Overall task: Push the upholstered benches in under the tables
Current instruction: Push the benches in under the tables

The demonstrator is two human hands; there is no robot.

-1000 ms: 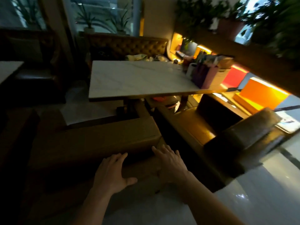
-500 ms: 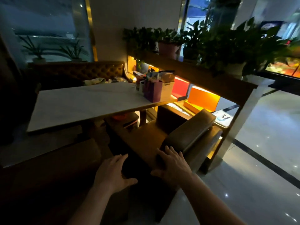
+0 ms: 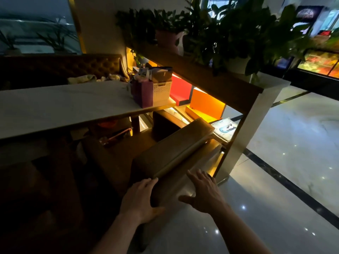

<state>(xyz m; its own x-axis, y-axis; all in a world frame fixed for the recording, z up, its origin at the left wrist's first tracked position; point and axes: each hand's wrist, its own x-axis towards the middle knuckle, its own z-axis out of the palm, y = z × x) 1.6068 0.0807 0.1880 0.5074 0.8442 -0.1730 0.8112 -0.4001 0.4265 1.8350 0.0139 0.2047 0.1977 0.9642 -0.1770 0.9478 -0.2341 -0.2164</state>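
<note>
Beside the white marble counter [image 3: 60, 105], the brown upholstered bench's backrest [image 3: 176, 153] is touched by both hands, left hand [image 3: 140, 199] and right hand [image 3: 204, 192], fingers spread flat.

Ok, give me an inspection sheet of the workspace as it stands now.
Surface: glossy tiled floor, lights reflecting.
Job's things: brown bench, its backrest towards the person, seat partly under the marble table.
Clutter: purple bag and white basket at the table's right end.
Hands: left hand on the backrest's near corner; right hand spread at its back.
Cables: nothing seen.
Surroundings: potted plants on a lit shelf unit.
</note>
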